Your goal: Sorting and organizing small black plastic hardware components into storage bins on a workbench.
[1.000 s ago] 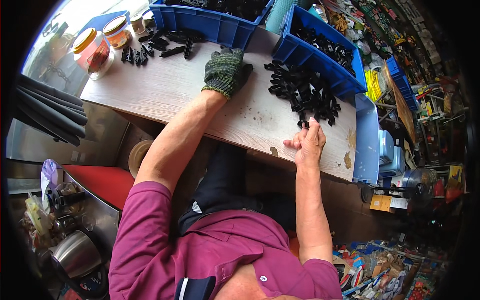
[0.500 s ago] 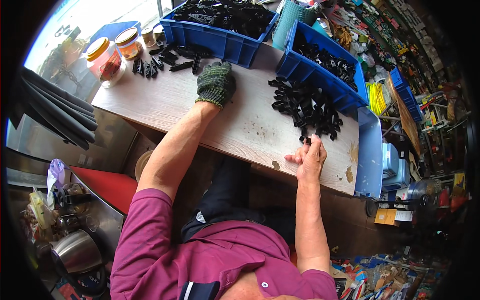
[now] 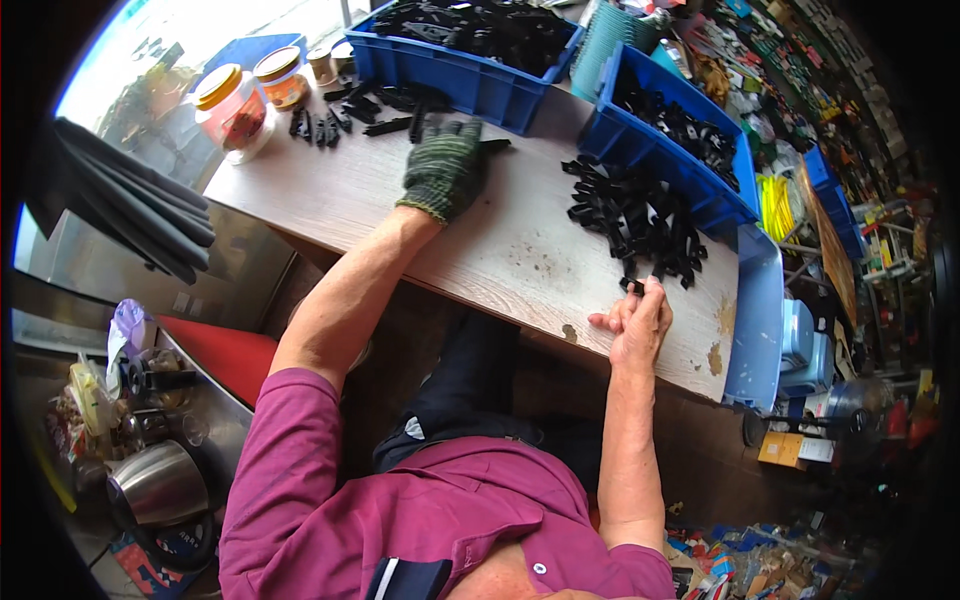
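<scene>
1. Gloved and fingers spread flat, the left hand (image 3: 443,165) presses down on loose black plastic parts (image 3: 385,105) at the far edge of the wooden table (image 3: 330,205), gripping nothing that can be made out.
2. Compared with a second ago, that arm has stretched further out toward the far blue bin (image 3: 470,80), the forearm now nearly straight across the table.
3. Bare, the right hand (image 3: 638,320) has stayed at the near edge of the pile of black clips (image 3: 635,215), fingertips pinched on one small clip; the wrist rests at the table's near rim.
4. Judged from this, sorting goes on.
</scene>
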The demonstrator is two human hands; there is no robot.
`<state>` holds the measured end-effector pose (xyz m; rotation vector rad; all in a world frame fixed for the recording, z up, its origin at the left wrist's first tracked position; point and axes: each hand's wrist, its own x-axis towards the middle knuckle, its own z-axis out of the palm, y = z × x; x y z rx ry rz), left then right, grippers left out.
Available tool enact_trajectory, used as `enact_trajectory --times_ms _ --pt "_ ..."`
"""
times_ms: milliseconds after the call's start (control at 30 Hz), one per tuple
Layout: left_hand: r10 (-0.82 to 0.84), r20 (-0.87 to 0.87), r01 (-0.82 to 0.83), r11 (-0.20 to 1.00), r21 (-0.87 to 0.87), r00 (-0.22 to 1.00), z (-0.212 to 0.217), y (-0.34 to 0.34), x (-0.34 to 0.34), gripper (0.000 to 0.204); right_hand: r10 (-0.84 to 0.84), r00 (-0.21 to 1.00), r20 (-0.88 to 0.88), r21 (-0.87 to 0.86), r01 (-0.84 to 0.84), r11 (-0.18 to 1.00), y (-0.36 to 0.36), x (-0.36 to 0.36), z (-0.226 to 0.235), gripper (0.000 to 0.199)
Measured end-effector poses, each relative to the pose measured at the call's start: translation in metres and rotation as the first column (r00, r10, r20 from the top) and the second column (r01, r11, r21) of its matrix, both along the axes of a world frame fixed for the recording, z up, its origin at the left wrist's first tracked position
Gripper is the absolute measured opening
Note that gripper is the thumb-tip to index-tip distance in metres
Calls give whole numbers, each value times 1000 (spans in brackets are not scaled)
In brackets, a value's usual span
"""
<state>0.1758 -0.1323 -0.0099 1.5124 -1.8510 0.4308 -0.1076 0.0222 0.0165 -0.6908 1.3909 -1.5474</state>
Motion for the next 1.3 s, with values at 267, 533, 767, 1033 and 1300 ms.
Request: enact_trajectory --times_ms 267,533,767,1033,1300 --pt "-33 38 28 992 121 999 8 -11 -16 33 -50 998 -29 26 50 998 3 -8 -6 38" --pt "-261 -469 436 843 315 844 15 71 -60 23 -54 998 12 10 54 999 7 -7 -4 35" --pt "-565 -572 738 665 110 594 -4 136 -134 38 -196 971 -138 139 215 967 5 2 1 32" --pt "-620 -601 785 619 20 504 2 138 -143 28 -142 976 -165 -58 134 989 -1 -4 -19 31" --pt "-339 -766 697 691 190 545 11 141 -158 24 -167 982 -93 -63 162 985 4 -3 -12 33"
